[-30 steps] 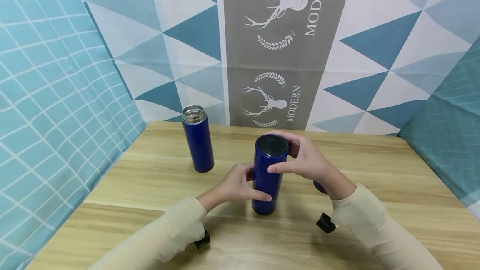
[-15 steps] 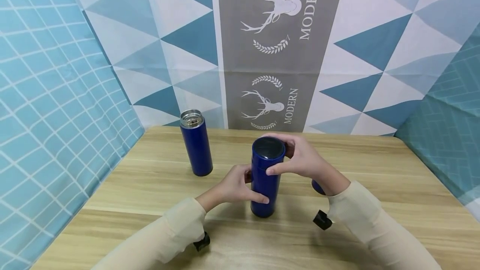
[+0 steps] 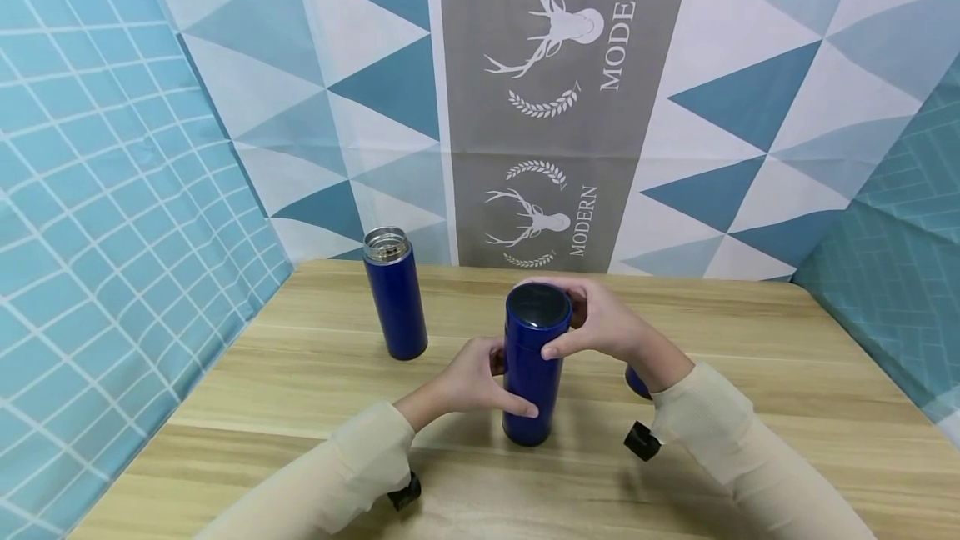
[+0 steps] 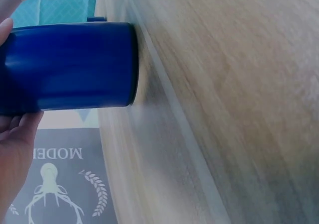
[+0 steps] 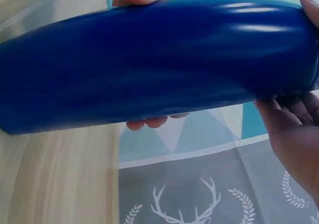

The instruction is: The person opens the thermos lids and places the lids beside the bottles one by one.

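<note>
A dark blue thermos bottle (image 3: 531, 386) with a black top stands upright near the middle of the table. My left hand (image 3: 468, 377) grips its body from the left, thumb across the front. Higher up, my right hand (image 3: 603, 323) holds the bottle's lid (image 3: 538, 307) from the right, with the thumb at the front and the other fingers behind. In the right wrist view both hands hold the blue bottle (image 5: 164, 64). The left wrist view catches its lower end (image 4: 89, 67) close to the wooden surface.
A second blue thermos bottle (image 3: 397, 307), uncapped with a bare metal neck, stands to the back left. Behind my right wrist a round blue object (image 3: 637, 382) is mostly hidden. The wooden table (image 3: 300, 407) ends at a patterned wall cloth (image 3: 517, 132).
The head view has tilted slightly upward, so everything sits lower in it. My right thumb has shifted a little rightward on the lid. Both hands keep their hold on the bottle.
</note>
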A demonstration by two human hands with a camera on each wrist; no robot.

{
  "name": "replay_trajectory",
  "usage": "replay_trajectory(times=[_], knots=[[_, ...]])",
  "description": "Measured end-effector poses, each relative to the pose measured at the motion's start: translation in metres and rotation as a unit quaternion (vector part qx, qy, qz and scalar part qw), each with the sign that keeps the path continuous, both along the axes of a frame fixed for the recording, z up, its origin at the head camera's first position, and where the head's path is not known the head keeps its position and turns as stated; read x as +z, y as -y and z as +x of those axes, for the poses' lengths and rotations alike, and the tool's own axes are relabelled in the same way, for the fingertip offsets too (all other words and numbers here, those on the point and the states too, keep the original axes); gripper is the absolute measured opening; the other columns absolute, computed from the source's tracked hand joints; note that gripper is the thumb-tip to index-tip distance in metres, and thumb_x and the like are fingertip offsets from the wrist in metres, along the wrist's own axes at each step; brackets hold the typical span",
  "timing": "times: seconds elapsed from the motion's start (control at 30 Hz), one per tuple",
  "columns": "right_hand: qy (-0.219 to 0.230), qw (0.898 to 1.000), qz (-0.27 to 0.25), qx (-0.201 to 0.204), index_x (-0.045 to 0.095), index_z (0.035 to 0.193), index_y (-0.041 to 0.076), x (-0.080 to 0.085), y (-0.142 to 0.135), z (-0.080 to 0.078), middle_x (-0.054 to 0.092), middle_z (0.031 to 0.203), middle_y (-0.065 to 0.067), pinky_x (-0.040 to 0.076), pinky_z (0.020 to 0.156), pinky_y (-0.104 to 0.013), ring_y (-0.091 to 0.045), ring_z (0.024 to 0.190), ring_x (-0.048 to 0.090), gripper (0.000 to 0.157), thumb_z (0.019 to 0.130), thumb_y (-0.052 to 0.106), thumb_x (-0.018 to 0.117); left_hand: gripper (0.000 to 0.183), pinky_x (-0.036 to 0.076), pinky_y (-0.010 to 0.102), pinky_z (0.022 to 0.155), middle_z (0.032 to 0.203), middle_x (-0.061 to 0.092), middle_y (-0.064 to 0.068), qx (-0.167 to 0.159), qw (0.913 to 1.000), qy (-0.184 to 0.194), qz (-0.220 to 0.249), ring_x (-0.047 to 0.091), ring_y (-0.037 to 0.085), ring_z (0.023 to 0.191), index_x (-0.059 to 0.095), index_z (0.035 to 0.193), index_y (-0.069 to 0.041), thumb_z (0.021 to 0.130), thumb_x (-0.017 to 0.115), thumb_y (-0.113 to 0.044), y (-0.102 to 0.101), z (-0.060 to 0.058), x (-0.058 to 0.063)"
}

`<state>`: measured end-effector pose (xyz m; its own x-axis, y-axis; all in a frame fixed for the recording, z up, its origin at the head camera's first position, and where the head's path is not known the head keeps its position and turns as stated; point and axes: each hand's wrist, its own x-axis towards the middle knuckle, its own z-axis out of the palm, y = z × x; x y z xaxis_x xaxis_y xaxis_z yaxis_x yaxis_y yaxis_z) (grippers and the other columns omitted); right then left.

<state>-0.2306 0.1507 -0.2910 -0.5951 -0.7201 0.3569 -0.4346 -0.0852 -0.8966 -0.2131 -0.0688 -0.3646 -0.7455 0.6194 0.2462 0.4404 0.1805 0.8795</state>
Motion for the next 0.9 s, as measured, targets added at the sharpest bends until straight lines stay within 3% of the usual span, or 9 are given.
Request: replay_trajectory(times=[0.2, 0.4, 0.7, 0.9], knots=[[-0.037, 0.999, 0.010, 0.003, 0.040, 0.138, -0.006, 0.002, 0.000, 0.005, 0.054, 0.129, -0.027, 0.056, 0.094, -0.032, -0.020, 0.111, 0.062, 0.069, 0.079, 0.002, 0.075, 0.057, 0.056, 0.019, 0.085, 0.109, 0.071, 0.016, 0.011, 0.9999, -0.009, -0.008, 0.067, 0.001, 0.092, 0.062, 0.116, -0.001, 0.065, 0.086, -0.009, -0.001, 0.004, 0.002], [-0.063, 0.998, 0.005, -0.008, 0.035, 0.142, -0.006, 0.005, -0.001, 0.011, 0.046, 0.133, -0.035, 0.052, 0.101, -0.041, -0.036, 0.119, 0.057, 0.076, 0.079, 0.005, 0.076, 0.058, 0.056, 0.019, 0.086, 0.112, 0.071, 0.015, 0.018, 0.9997, -0.014, -0.008, 0.067, 0.004, 0.095, 0.061, 0.117, -0.001, 0.066, 0.085, -0.009, -0.002, 0.006, 0.003], [-0.094, 0.984, 0.040, -0.148, 0.046, 0.139, 0.003, 0.020, 0.006, 0.033, 0.057, 0.134, -0.016, 0.052, 0.101, -0.031, -0.029, 0.116, 0.060, 0.070, 0.078, 0.010, 0.079, 0.059, 0.056, 0.019, 0.086, 0.111, 0.071, 0.014, 0.017, 0.9992, -0.036, -0.004, 0.068, 0.008, 0.095, 0.060, 0.119, -0.003, 0.066, 0.085, -0.009, -0.003, 0.006, 0.003], [-0.104, 0.972, 0.055, -0.202, 0.049, 0.137, 0.005, 0.022, 0.012, 0.043, 0.059, 0.134, -0.013, 0.051, 0.098, -0.019, -0.015, 0.113, 0.063, 0.070, 0.075, 0.009, 0.081, 0.060, 0.056, 0.019, 0.087, 0.112, 0.071, 0.015, 0.015, 0.9994, -0.032, -0.004, 0.069, 0.010, 0.098, 0.060, 0.120, -0.003, 0.066, 0.085, -0.008, -0.003, 0.006, 0.001]])
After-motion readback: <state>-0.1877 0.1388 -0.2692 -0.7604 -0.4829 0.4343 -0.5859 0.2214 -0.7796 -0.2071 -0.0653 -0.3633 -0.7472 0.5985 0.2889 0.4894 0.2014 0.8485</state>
